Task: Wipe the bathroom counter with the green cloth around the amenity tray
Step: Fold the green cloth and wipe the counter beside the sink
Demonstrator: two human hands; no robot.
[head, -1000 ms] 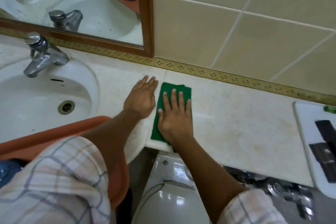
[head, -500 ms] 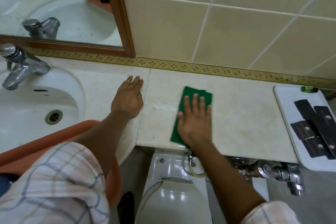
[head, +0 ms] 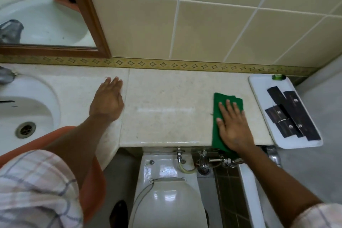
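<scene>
The folded green cloth (head: 217, 114) lies flat on the beige counter (head: 166, 98), near its right end. My right hand (head: 233, 126) presses down on the cloth with fingers spread, palm over its lower half. A narrow strip of counter separates the cloth from the white amenity tray (head: 259, 87), which sits at the counter's right end and holds several black packets (head: 288, 114) and a small green item (head: 277, 77). My left hand (head: 108, 101) rests flat and empty on the counter beside the sink.
A white sink (head: 27, 105) with drain sits at the left, with a wood-framed mirror (head: 88, 15) above it. A tiled wall (head: 203, 24) backs the counter. Below the counter's front edge are a toilet (head: 166, 190) and chrome pipe fittings (head: 203, 161). An orange item (head: 92, 181) is under my left arm.
My right hand has slid the green cloth rightward along the counter, from beside my left hand to near the tray. My left hand has stayed planted by the sink.
</scene>
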